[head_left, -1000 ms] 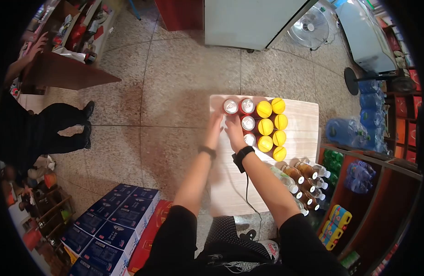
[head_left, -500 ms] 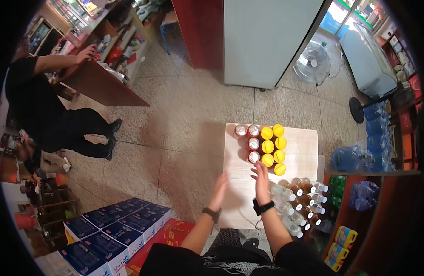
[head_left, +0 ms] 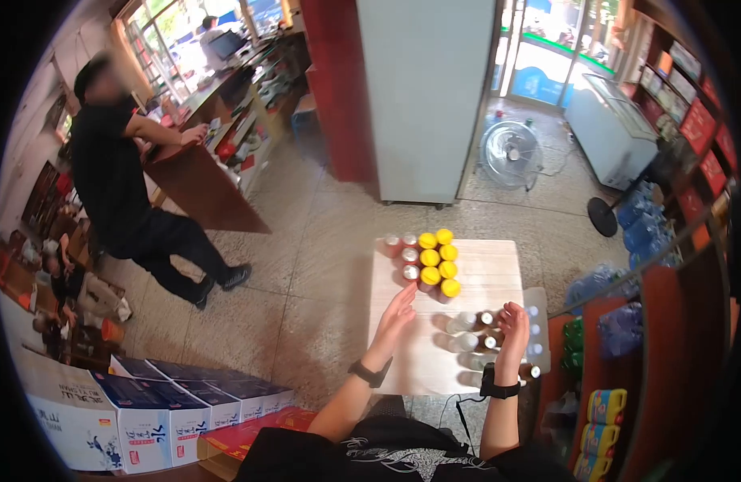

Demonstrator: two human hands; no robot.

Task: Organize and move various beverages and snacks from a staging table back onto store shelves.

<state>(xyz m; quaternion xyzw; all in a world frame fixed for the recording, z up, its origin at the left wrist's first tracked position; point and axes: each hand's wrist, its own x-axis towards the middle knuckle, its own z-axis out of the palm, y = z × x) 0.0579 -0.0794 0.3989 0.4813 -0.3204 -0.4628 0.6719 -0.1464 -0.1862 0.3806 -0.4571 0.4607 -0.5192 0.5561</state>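
My left hand (head_left: 394, 321) is over the light wooden table (head_left: 402, 373), fingers extended and holding nothing, just below the silver-topped cans (head_left: 410, 272). Beside these cans stand several yellow-capped containers (head_left: 430, 258) in two columns. My right hand (head_left: 512, 328) is raised at the table's right side, its fingers apart and somewhat curved, nearest to the brown bottles with white caps (head_left: 487, 342). Clear bottles (head_left: 465, 342) stand left of the brown ones. The hand and wrist partly hide the bottles at the right.
A person in black (head_left: 117, 173) stands by a counter (head_left: 206, 189) at the left. Boxes (head_left: 145, 426) are stacked lower left. A tall cabinet (head_left: 426, 96) and a fan (head_left: 511, 153) stand beyond the table. Shelves (head_left: 619, 321) line the right.
The view has tilted up and shifted. My right hand has moved right from near the cans to the bottles. My left hand has come from the table's left edge to below the cans.
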